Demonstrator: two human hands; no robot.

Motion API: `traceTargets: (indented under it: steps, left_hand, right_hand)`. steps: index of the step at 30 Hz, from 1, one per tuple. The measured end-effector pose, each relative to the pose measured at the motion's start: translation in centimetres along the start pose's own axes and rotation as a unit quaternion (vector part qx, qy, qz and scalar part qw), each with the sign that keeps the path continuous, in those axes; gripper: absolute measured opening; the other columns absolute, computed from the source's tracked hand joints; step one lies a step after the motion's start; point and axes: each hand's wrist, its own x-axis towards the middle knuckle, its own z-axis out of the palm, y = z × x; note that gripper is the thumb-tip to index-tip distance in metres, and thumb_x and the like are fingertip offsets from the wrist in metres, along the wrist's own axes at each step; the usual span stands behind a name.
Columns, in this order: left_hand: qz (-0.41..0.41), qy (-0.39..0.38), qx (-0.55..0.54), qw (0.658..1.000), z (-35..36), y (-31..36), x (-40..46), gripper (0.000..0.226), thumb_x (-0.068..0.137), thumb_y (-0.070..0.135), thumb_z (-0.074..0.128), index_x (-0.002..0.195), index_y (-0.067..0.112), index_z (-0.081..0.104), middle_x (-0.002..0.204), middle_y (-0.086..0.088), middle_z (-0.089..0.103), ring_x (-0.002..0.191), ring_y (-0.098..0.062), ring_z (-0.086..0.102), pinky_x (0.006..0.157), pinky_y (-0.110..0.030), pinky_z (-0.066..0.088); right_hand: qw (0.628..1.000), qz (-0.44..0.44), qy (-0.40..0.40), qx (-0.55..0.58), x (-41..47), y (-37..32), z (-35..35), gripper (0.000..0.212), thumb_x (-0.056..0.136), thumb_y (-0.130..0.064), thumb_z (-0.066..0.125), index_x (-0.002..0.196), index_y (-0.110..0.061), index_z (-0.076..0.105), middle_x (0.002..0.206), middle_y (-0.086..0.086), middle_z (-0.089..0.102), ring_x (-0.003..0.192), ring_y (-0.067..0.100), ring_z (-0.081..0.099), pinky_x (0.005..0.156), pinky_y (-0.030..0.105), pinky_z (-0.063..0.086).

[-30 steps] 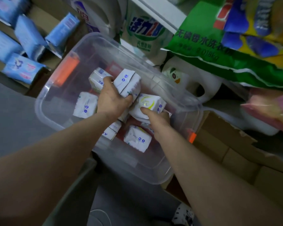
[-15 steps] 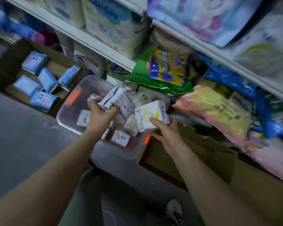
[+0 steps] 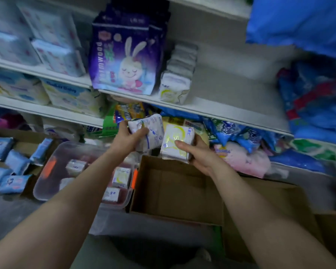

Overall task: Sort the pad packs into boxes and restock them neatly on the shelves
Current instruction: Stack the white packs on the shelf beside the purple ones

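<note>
Pad packs lifted toward the shelf

The left hand (image 3: 127,139) grips a blue-print pack (image 3: 148,132), the right hand (image 3: 199,155) a yellow-print pack (image 3: 176,141), above the cardboard box (image 3: 175,193). Restocking, I judge; next comes setting them beside the shelf row (image 3: 177,78).

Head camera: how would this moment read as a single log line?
left hand: grips blue-print pad packs | right hand: holds yellow-print pad pack | both above cardboard box | clear bin: packs remain
</note>
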Motion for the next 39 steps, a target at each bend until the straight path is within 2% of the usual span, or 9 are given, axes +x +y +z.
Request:
traceTargets:
  steps: [4, 9, 14, 20, 23, 25, 31, 36, 39]
  left_hand:
    - [0.005, -0.034, 0.017, 0.999, 3.3, 1.8, 0.7, 0.055, 0.089, 0.031, 0.068, 0.132, 0.016, 0.036, 0.125, -0.008, 0.057, 0.103, -0.024, 0.064, 0.074, -0.04, 0.058]
    - [0.029, -0.06, 0.031, 0.997, 5.3, 3.3, 1.4, 0.053, 0.09, 0.035, 0.067, 0.133, 0.02, 0.039, 0.123, -0.009, 0.061, 0.1, -0.023, 0.067, 0.075, -0.04, 0.058]
    - [0.047, -0.069, 0.038, 0.996, 6.4, 4.6, 1.9, 0.053, 0.092, 0.038, 0.062, 0.135, 0.02, 0.036, 0.122, -0.007, 0.06, 0.1, -0.024, 0.066, 0.07, -0.038, 0.058]
    - [0.022, -0.05, 0.02, 0.998, 6.3, 5.4, 3.6, 0.05, 0.091, 0.04, 0.064, 0.128, 0.014, 0.043, 0.117, -0.009, 0.065, 0.097, -0.024, 0.068, 0.072, -0.039, 0.057]
    - [0.03, -0.051, 0.016, 0.998, 6.2, 5.4, 4.2, 0.046, 0.092, 0.037, 0.062, 0.127, 0.013, 0.045, 0.111, -0.008, 0.067, 0.093, -0.022, 0.069, 0.071, -0.036, 0.056]
    - [0.034, -0.05, 0.007, 0.998, 6.1, 5.4, 4.5, 0.041, 0.093, 0.035, 0.061, 0.125, 0.014, 0.046, 0.106, -0.006, 0.068, 0.088, -0.019, 0.069, 0.069, -0.034, 0.055]
    - [0.043, -0.047, 0.021, 0.998, 5.2, 4.9, 5.1, 0.039, 0.093, 0.039, 0.06, 0.12, 0.015, 0.048, 0.104, -0.007, 0.07, 0.088, -0.02, 0.07, 0.071, -0.036, 0.056]
    - [0.035, -0.065, 0.017, 0.997, 5.0, 4.3, 4.8, 0.047, 0.092, 0.041, 0.06, 0.126, 0.014, 0.044, 0.107, -0.009, 0.069, 0.094, -0.025, 0.07, 0.082, -0.048, 0.058]
    - [0.017, -0.072, 0.008, 0.997, 5.6, 4.5, 4.4, 0.05, 0.092, 0.042, 0.059, 0.131, 0.016, 0.042, 0.109, -0.01, 0.069, 0.094, -0.025, 0.07, 0.082, -0.048, 0.058]
  right_hand:
    - [0.999, -0.035, 0.0, -0.041, -0.6, -1.1, -2.9, 0.078, 0.075, 0.004, 0.079, 0.139, -0.018, 0.04, 0.129, 0.005, 0.063, 0.114, 0.019, 0.064, 0.097, 0.038, 0.054]
    - [0.998, -0.053, 0.027, -0.009, -0.5, -2.8, -6.0, 0.06, 0.084, -0.007, 0.075, 0.134, -0.024, 0.047, 0.126, 0.003, 0.065, 0.107, 0.021, 0.068, 0.082, 0.033, 0.058]
    - [0.988, -0.062, 0.101, -0.104, 0.2, -5.5, -8.4, 0.055, 0.082, -0.029, 0.079, 0.13, -0.019, 0.053, 0.117, -0.002, 0.067, 0.096, 0.014, 0.068, 0.067, 0.026, 0.056]
    - [0.921, -0.13, 0.194, -0.311, 5.1, -11.0, -10.6, 0.07, 0.07, -0.029, 0.087, 0.129, -0.02, 0.05, 0.124, 0.002, 0.06, 0.107, 0.023, 0.061, 0.088, 0.04, 0.056]
    - [0.851, -0.141, 0.199, -0.465, 7.8, -13.4, -10.2, 0.073, 0.072, -0.032, 0.084, 0.135, -0.018, 0.049, 0.13, 0.009, 0.056, 0.114, 0.028, 0.056, 0.088, 0.03, 0.044]
    - [0.83, -0.146, 0.19, -0.503, 9.4, -14.4, -9.8, 0.077, 0.076, -0.028, 0.082, 0.143, -0.02, 0.044, 0.137, 0.013, 0.049, 0.122, 0.03, 0.052, 0.094, 0.03, 0.041]
    - [0.825, -0.158, 0.167, -0.516, 12.7, -15.9, -9.1, 0.079, 0.083, -0.021, 0.077, 0.151, -0.027, 0.036, 0.142, 0.018, 0.04, 0.126, 0.034, 0.05, 0.103, 0.03, 0.04]
    - [0.836, -0.176, 0.253, -0.454, 11.3, -14.8, -8.2, 0.095, 0.079, -0.024, 0.081, 0.154, -0.022, 0.023, 0.15, 0.015, 0.027, 0.134, 0.033, 0.037, 0.11, 0.035, 0.035]
    - [0.79, -0.3, 0.339, -0.412, 9.0, -12.5, -7.4, 0.056, 0.085, -0.025, 0.072, 0.134, -0.014, 0.048, 0.136, 0.014, 0.043, 0.123, 0.032, 0.045, 0.1, 0.033, 0.037]
